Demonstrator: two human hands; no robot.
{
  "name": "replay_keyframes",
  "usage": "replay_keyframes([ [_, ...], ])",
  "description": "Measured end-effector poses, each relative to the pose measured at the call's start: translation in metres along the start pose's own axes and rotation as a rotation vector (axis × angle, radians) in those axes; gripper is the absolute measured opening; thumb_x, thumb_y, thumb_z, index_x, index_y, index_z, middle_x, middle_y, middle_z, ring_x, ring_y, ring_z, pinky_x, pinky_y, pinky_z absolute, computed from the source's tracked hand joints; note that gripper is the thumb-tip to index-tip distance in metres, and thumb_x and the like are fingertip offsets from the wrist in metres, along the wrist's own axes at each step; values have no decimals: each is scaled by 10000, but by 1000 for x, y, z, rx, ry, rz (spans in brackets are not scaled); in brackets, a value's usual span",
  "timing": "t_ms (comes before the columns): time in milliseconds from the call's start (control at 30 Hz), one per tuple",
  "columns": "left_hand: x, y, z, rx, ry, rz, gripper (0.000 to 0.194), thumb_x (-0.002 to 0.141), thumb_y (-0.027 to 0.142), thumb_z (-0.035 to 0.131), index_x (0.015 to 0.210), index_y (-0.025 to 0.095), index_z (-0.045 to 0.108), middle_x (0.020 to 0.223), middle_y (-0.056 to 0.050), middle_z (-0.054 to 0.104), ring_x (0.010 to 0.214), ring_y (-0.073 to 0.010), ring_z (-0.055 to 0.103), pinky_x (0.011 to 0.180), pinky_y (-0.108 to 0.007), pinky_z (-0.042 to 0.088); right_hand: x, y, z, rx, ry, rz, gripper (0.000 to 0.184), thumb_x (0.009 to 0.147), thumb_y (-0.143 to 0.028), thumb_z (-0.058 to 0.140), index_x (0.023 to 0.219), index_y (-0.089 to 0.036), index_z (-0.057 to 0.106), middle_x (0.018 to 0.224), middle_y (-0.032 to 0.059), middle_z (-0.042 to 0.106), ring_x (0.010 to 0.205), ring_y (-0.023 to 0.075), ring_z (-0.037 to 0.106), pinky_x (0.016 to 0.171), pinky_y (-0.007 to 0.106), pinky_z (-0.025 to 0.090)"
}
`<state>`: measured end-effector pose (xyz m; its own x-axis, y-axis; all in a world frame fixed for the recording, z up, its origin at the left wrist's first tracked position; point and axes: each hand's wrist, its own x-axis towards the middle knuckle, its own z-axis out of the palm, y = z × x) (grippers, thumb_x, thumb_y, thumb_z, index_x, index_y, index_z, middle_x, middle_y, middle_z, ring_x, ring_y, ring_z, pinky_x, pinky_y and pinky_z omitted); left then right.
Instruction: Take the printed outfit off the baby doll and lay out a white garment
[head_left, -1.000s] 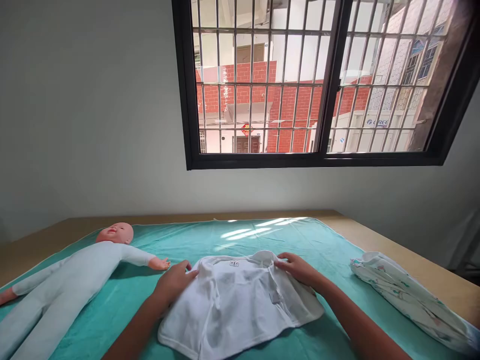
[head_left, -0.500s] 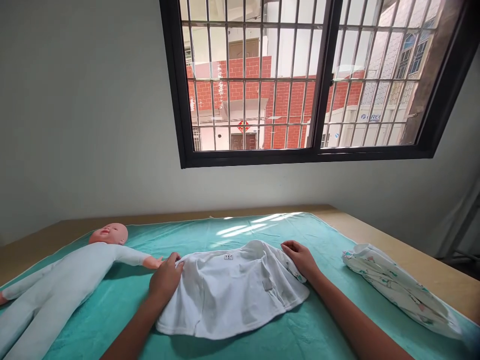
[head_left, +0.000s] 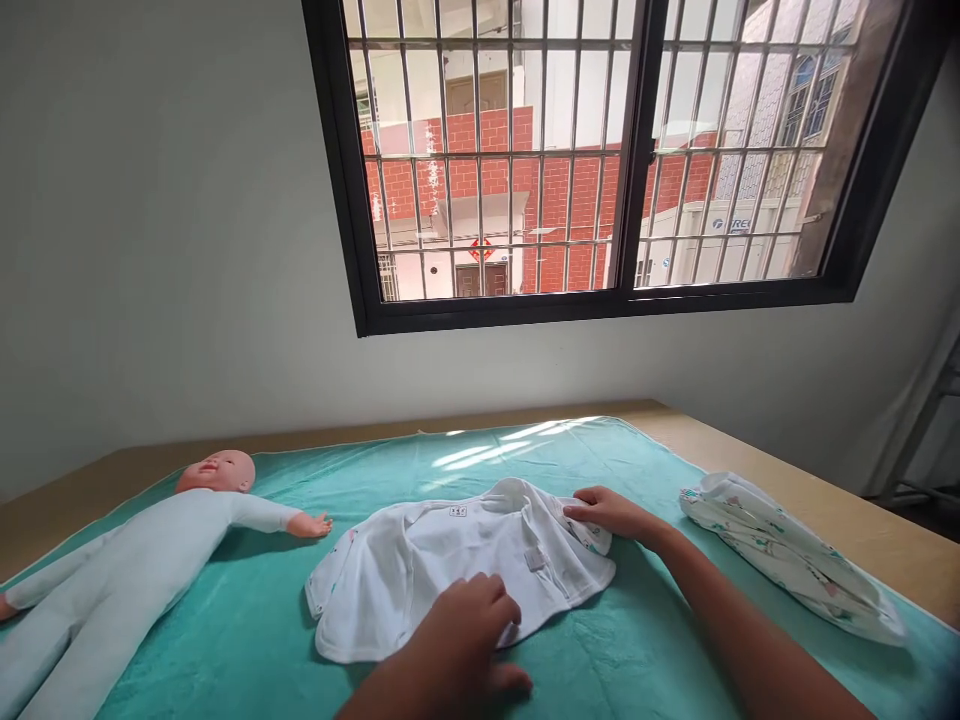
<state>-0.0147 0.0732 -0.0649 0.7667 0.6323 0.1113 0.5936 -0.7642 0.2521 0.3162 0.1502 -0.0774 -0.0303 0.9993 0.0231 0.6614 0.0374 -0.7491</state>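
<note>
A small white baby garment (head_left: 420, 570) lies spread on a teal cloth (head_left: 247, 600) that covers the table. My left hand (head_left: 469, 630) rests on the garment's near hem, fingers curled and pressing down on the fabric. My right hand (head_left: 611, 512) pinches the garment's right edge near the collar. A baby doll (head_left: 142, 560) in a pale one-piece suit lies on its back at the left, one arm stretched toward the garment.
A folded patterned cloth (head_left: 787, 555) lies at the right on the wooden table (head_left: 847, 525). Behind the table is a grey wall with a barred black-framed window (head_left: 585, 160).
My left hand has left the garment's left shoulder and come to its near hem. The left side of the garment now lies flat. My right hand has stayed at the right edge.
</note>
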Motion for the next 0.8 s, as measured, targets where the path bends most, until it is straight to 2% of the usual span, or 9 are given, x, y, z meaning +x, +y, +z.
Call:
replay_keyframes([
  [67, 2, 11, 9, 106, -2, -16, 256, 788, 405, 697, 947, 227, 604, 1040, -32, 637, 922, -237, 595, 754, -348, 492, -1, 5, 1, 12, 60, -17, 434, 754, -611, 562, 673, -185, 579, 614, -23, 556, 572, 131, 479, 519, 237, 352],
  [133, 3, 15, 14, 225, 1, -48, 73, 872, 228, 557, 925, 196, 596, 1022, -59, 645, 913, -242, 599, 735, -358, 483, 0, 9, 5, 9, 159, -32, 434, 807, -598, 468, 723, -188, 584, 631, -15, 572, 591, 141, 499, 540, 244, 374],
  [233, 2, 15, 17, 307, 18, -24, 169, 845, 85, 456, 883, 176, 592, 956, -73, 657, 862, -229, 605, 687, -332, 447, 2, 10, 15, -39, 313, -62, 383, 823, -546, 454, 752, -197, 595, 692, 8, 622, 664, 169, 545, 604, 267, 405],
  [400, -5, 21, 15, 7, 93, -38, 84, 821, 187, 528, 860, 208, 599, 844, -14, 679, 727, -158, 600, 592, -265, 358, 1, 2, 27, -220, 503, -138, 285, 911, -412, 407, 859, -236, 624, 878, 37, 678, 819, 215, 575, 748, 322, 403],
  [600, -3, 23, 19, -387, -1, -93, 137, 811, 318, 590, 788, 224, 687, 759, 28, 705, 671, -124, 572, 608, -231, 361, -3, -7, 27, -413, 630, -217, 280, 922, -189, 367, 1032, -195, 624, 1074, 112, 648, 1008, 270, 516, 851, 380, 340],
  [700, 2, 12, 11, -515, 141, -201, 208, 848, 311, 525, 750, 192, 665, 712, 17, 672, 665, -125, 550, 628, -223, 386, -6, -17, 30, -468, 663, -242, 282, 944, -186, 348, 1079, -176, 596, 1132, 130, 619, 1039, 277, 497, 867, 388, 316],
  [800, 3, -3, -2, -424, 304, -302, 247, 890, 323, 452, 753, 198, 614, 717, 6, 646, 677, -144, 549, 635, -242, 379, -9, -26, 38, -502, 609, -275, 265, 979, -260, 343, 945, -180, 593, 979, 102, 639, 912, 240, 533, 823, 353, 332],
])
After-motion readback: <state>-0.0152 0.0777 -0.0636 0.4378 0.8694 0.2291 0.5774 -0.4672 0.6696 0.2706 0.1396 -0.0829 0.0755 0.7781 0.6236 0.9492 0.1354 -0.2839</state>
